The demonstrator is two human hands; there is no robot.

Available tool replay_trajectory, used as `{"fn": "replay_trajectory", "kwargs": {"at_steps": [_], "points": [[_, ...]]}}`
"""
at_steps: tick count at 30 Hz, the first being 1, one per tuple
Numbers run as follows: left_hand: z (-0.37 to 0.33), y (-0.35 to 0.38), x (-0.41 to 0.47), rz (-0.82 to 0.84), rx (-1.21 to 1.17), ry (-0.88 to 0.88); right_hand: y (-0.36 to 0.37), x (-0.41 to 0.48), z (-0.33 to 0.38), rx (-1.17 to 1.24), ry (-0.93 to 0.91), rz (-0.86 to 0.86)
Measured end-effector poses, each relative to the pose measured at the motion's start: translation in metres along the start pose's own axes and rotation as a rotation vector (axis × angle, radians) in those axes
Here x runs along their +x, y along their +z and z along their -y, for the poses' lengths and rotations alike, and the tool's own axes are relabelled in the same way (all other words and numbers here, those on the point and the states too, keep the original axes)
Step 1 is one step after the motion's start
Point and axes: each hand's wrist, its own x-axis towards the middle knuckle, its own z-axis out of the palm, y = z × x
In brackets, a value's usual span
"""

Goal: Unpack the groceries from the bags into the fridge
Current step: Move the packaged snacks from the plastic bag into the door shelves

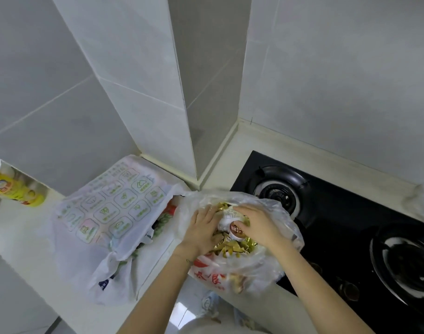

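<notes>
Head view — right hand (256,225) grips packet (233,224) inside bag (274,208) — left hand (202,229) alongside.

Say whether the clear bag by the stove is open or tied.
The clear bag is open: left hand and right hand reach into its gold-wrapped snacks.

A thin bracelet (188,260) is worn behind the left hand (202,229), arms left bare; some pale garment (206,328) is glimpsed below, tbh.
</notes>
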Motion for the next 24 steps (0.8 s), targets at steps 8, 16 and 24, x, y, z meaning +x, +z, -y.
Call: {"fn": "replay_trajectory", "kwargs": {"at_steps": [8, 16, 24], "points": [[0.025, -0.004, 0.019, 0.044, 0.132, -0.043, 0.017, 0.028, 0.004, -0.138, 0.099, 0.161], [0.03, -0.001, 0.051, -0.099, 0.103, -0.031, 0.027, 0.034, -0.002, -0.111, 0.172, 0.13], [0.037, -0.004, 0.073, -0.069, 0.097, -0.036, 0.023, 0.04, -0.005, -0.103, 0.208, 0.131]]}}
